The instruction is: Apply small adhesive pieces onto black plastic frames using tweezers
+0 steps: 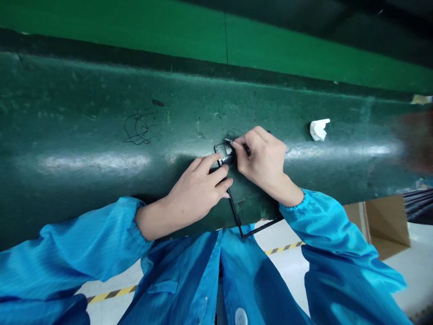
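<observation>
- The right hand (264, 162) has thumb and forefinger pinched shut on a thin dark tool (248, 150); only a short stretch of the tool shows behind the forefinger, and its tip sits at the upper right corner of a small dark part (223, 152).
- The left hand (198, 189) lies palm down with the fingers stretched forward; the forefinger presses on the near edge of the small dark part, and the lower fingers curl over a thin black frame (235, 212). Whether the left hand truly grips the frame or only pins it cannot be told.
- The small dark part lies flat on the green belt (84, 135), between the two hands, at the far corner of the thin black frame.
- The frame runs from under the left fingers toward the person, its near corner jutting past the belt's edge over the blue coat (216, 271).
- Both wrists end in gathered blue sleeves.
- A tangle of black scribbled marks (140, 127) sits on the belt well left of the hands.
- A small white piece (318, 129) lies on the belt right of the right hand, apart from it.
- A cardboard box (385, 223) stands on the floor at the right, below the belt.
</observation>
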Demonstrator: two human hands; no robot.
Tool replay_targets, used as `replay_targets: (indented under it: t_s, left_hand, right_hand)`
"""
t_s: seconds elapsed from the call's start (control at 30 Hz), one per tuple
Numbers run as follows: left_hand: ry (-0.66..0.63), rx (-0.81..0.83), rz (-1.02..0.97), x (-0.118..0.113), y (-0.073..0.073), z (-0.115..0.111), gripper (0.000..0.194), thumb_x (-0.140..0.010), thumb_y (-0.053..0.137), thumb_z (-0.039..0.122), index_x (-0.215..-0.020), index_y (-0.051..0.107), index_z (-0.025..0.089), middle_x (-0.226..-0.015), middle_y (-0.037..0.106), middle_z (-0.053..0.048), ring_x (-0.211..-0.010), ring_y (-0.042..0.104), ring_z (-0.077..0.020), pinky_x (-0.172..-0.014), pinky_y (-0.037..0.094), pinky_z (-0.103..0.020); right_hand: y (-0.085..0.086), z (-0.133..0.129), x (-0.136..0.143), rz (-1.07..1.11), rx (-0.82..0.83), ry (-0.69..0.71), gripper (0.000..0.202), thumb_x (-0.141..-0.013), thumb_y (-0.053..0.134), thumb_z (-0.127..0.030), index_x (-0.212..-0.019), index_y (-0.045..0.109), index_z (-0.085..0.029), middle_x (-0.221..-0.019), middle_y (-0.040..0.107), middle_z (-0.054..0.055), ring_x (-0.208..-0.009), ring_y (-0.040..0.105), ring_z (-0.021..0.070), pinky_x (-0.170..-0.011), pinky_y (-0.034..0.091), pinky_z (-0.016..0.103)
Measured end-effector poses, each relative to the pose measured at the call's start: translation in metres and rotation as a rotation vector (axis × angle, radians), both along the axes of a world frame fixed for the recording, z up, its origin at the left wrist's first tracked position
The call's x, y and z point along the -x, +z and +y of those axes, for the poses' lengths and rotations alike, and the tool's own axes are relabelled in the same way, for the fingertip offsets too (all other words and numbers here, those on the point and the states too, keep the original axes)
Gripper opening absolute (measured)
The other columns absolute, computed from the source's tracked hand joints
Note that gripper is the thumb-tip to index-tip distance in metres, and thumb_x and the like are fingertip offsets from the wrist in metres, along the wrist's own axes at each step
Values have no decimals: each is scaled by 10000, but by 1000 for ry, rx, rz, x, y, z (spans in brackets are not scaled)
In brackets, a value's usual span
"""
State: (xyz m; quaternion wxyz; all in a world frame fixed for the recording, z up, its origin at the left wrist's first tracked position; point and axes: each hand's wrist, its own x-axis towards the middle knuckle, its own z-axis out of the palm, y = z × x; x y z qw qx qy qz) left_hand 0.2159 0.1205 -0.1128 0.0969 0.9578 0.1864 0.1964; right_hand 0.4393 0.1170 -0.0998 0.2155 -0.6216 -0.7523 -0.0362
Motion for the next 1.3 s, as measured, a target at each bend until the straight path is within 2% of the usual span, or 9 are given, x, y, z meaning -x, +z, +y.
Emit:
replay_targets:
  t_s: [0.13, 0.23, 0.4, 0.5, 0.57, 0.67, 0.83, 1.07, 1.3]
  left_hand:
    - [-3, -7, -15, 0, 1, 1, 287, -959, 772, 368, -1160, 786, 164, -1291, 728, -95, -1340, 568, -417, -980, 532, -498]
    - [-10, -7, -14, 0, 0, 1, 299, -953, 780, 370, -1166, 781, 160, -1298, 728, -102, -1343, 569, -422, -979, 539, -503]
    - [-26, 12, -61, 2, 3, 1, 276, -971, 763, 341, -1159, 772, 140, -1286, 741, -118, -1328, 602, -410, -976, 550, -509]
    - [-34, 21, -224, 5, 7, 6, 211, -999, 715, 259, -1155, 758, 122, -1244, 755, -122, -1223, 668, -342, -950, 550, -470]
    - [37, -24, -323, 6, 9, 12, 269, -997, 694, 195, -1254, 723, 120, -1195, 761, -116, -1097, 690, -286, -884, 545, -432]
    - [178, -127, -345, 6, 10, 26, 361, -1012, 671, 173, -1368, 662, 115, -1096, 763, -105, -943, 664, -231, -789, 513, -390]
    - [116, -186, -401, 11, 9, 43, 106, -996, 699, 139, -1096, 726, 161, -932, 781, -21, -851, 640, -183, -749, 492, -345]
    - [115, -224, -309, 23, 19, 52, 79, -1036, 638, 174, -1020, 715, 183, -929, 789, -25, -844, 674, -182, -753, 519, -344]
    - [326, -258, -378, 58, 30, 76, 42, -983, 719, 198, -972, 744, 230, -896, 801, -16, -842, 729, -207, -774, 560, -379]
  right_hand:
    - [9, 2, -16, 62, -44, -88, 173, -991, 632, -291, -837, 619, -216, -852, 673, 64, -758, 600, 200, -662, 396, 368]
    - [12, 1, -20, 99, -69, -81, 169, -990, 645, -304, -845, 636, -218, -842, 677, 51, -744, 597, 187, -662, 417, 360]
    - [10, -3, -8, 72, -55, 82, 174, -1017, 604, -296, -886, 675, -206, -831, 694, 51, -784, 626, 184, -670, 448, 337]
    - [12, -4, -1, 110, -88, 156, 163, -1024, 603, -282, -912, 690, -201, -841, 701, 50, -787, 637, 175, -683, 479, 328]
    - [16, -5, 2, 142, -104, 219, 132, -1019, 613, -269, -943, 698, -201, -864, 711, 51, -797, 649, 172, -696, 507, 322]
    - [22, -6, 4, 155, -100, 319, 86, -1004, 639, -257, -970, 697, -204, -906, 732, 54, -824, 675, 175, -717, 542, 318]
    - [23, -3, 4, 223, -66, 416, 74, -988, 666, -248, -1002, 715, -194, -926, 755, 54, -832, 703, 176, -720, 552, 309]
    - [27, 4, 5, 242, 24, 401, 179, -1024, 625, -322, -991, 730, -180, -916, 741, 50, -815, 692, 166, -703, 515, 305]
    - [20, 7, -11, 265, 59, 209, 139, -968, 692, -320, -921, 705, -191, -890, 729, 29, -816, 685, 176, -708, 489, 312]
